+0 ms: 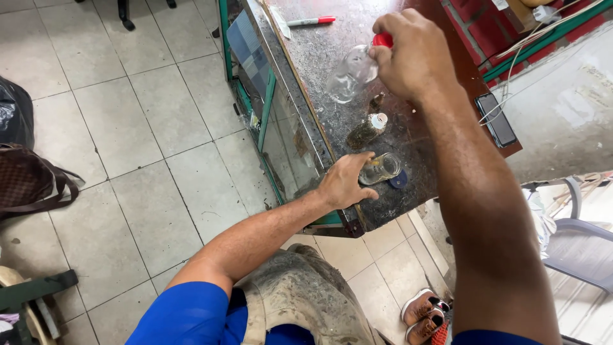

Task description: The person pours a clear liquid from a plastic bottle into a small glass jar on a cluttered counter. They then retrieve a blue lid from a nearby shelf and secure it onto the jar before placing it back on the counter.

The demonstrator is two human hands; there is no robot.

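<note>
Tilting a clear bottle with a red cap (pixel 352 73) over the dark counter (pixel 319 51), I have my right hand (pixel 408 54) closed on its cap end, the grip clamped there while the body slopes down and to the left above the worn top. My left hand (pixel 343 181) rests lower down, fingers pressed against the side of a small open glass jar (pixel 380 168) that stands near the counter's front edge; that grip is a brace rather than a full wrap. To do this well, I judge I should hold the jar firm against the surface and keep the bottle's mouth close above where I want it, moving slowly so nothing spills. Between the two stands a small dark bottle with a pale cap (pixel 367 131), lying at a slant, and a blue lid (pixel 399 181) sits just beside the jar. Farther off, a red marker (pixel 311 21) lies near the far edge and a dark phone (pixel 497 119) rests flat at the right. Any labels are too small to tell. Pale floor tiles (pixel 128 128) spread out at my left.
</note>
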